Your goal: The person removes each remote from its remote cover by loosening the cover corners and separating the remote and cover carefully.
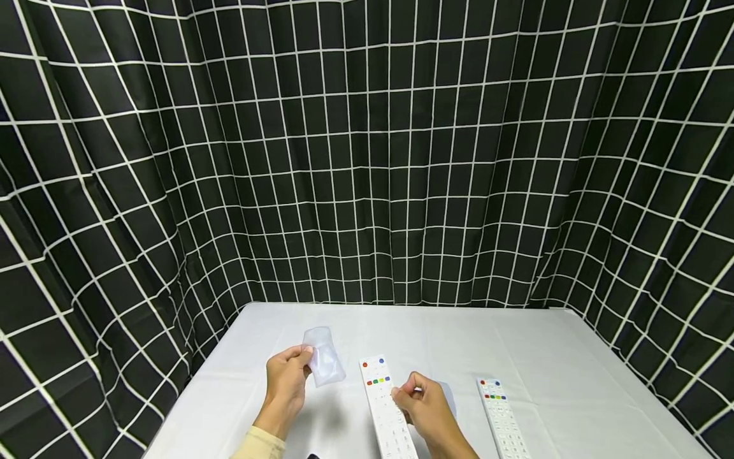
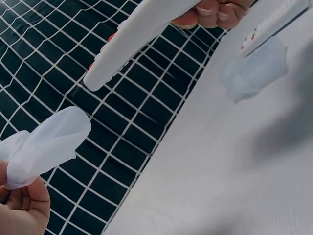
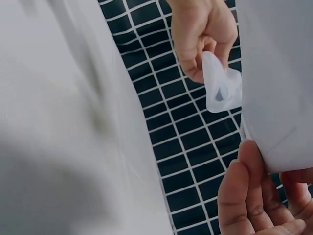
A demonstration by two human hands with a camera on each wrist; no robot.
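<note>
My left hand (image 1: 285, 382) pinches a limp, translucent whitish cover (image 1: 327, 360), like a soft remote sleeve, between thumb and fingers. My right hand (image 1: 427, 408) grips a white remote control (image 1: 375, 395) by its side edge. The remote is raised off the table, its red, blue and coloured buttons facing up in the head view. Cover and remote are apart, as the left wrist view confirms. That view also shows the bare underside of the remote (image 2: 132, 44). Its lower end runs out of the head frame.
A second white remote (image 1: 503, 417) lies on the white-covered table (image 1: 545, 357) at the right. Another translucent cover (image 2: 257, 68) lies near its end, partly behind my right hand in the head view. Black curtains (image 1: 367, 159) with a white grid surround the table. A small dark object (image 1: 312, 456) peeks in at the bottom edge.
</note>
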